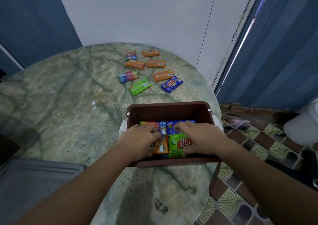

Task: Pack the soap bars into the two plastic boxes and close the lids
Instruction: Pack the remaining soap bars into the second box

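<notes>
Both hands are down inside the brown box [169, 110] on the round desk [68, 104]. The left hand [139, 138] lies flat, its fingers [149, 130] spread out and pressing on a rainbow soap bar [158, 125] and an orange soap bar [160, 146]. The right hand [200, 138] lies flat too, its fingers [182, 125] stretched over a blue soap bar [173, 126] and a green soap bar [179, 143]. No fingers are curled round anything. The four bars sit side by side, touching. Well past the fingertips, eight more loose soap bars [148, 69] lie scattered on the desk: orange, rainbow, green and blue. To the left of the left arm, at the near edge of the desk, sits a grey lid [34, 178]
</notes>
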